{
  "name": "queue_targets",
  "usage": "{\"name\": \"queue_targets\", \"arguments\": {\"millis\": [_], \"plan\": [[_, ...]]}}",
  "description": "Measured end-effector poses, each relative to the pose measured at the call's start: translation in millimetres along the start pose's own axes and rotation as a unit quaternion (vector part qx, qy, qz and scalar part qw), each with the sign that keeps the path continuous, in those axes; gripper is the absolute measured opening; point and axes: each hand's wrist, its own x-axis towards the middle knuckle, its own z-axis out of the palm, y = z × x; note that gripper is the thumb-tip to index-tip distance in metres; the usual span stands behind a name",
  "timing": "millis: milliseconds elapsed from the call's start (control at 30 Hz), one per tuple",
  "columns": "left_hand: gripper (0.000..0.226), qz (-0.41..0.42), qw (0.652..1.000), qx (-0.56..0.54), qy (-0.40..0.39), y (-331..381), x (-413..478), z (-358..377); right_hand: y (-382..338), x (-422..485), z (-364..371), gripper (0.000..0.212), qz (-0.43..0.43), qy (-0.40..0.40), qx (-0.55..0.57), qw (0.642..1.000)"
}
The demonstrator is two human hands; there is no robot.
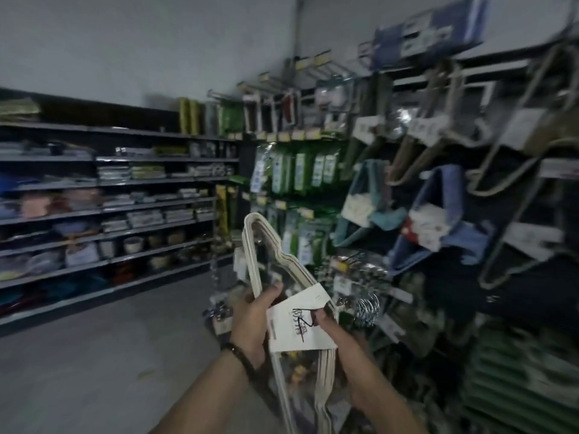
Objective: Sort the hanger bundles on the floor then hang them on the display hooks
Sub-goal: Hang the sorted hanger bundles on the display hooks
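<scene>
Grips the hanger bundle [251,255] low in the centre of the frame: left hand [250,321] curled round its left edge, right hand [322,321] pinching the paper label [297,324] from behind, mostly hidden by it. Could slide out if borne by the label alone, or tear that label. Could snag the hung bundles [438,126] crowding the wall below the display hooks [313,65] at upper right of the frame, and knock one down. Risks a missed hook too, given such dim light. On the shelving [141,211] at left of the frame, small pots [133,244], contents unreadable. At lower right, perhaps a green crate [517,380], contents lost in blur.
</scene>
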Motion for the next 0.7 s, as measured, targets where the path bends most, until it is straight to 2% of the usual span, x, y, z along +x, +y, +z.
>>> {"name": "queue_targets", "arguments": {"millis": [33, 100, 133, 167, 233, 333, 367, 433, 500, 567, 700], "plan": [[0.029, 0.009, 1.000, 0.006, -0.001, -3, 1, 25, -10, -8, -23, 0.074, -0.007, 0.027, -0.054, 0.998], [0.018, 0.011, 1.000, 0.002, -0.028, -9, -1, 75, -30, -21, -73, 0.086, -0.022, 0.085, -0.188, 0.978], [0.017, 0.017, 0.999, 0.002, -0.045, -14, 0, 99, -42, -30, -97, 0.094, -0.042, 0.099, -0.281, 0.954], [0.020, 0.023, 0.998, 0.001, -0.065, -17, 1, 122, -53, -34, -123, 0.093, -0.064, 0.107, -0.370, 0.920], [0.030, 0.026, 0.994, 0.012, -0.110, -24, 0, 168, -76, -43, -173, 0.074, -0.113, 0.176, -0.508, 0.836], [0.039, 0.019, 0.988, 0.017, -0.154, -40, -2, 233, -116, -52, -228, 0.054, -0.199, 0.345, -0.546, 0.737], [0.043, 0.018, 0.986, 0.021, -0.167, -45, -3, 252, -126, -50, -244, 0.043, -0.235, 0.375, -0.538, 0.717], [0.036, 0.031, 0.980, 0.031, -0.193, -56, -7, 291, -144, -44, -272, 0.024, -0.291, 0.370, -0.535, 0.702], [0.021, 0.029, 0.974, 0.040, -0.220, -65, -14, 326, -153, -35, -298, 0.031, -0.298, 0.333, -0.547, 0.708], [0.018, 0.018, 0.962, 0.047, -0.267, -73, -20, 358, -160, -27, -317, 0.029, -0.259, 0.326, -0.570, 0.708], [0.028, 0.026, 0.936, 0.059, -0.345, -78, -21, 406, -174, -12, -352, 0.028, -0.217, 0.393, -0.579, 0.680]]}}
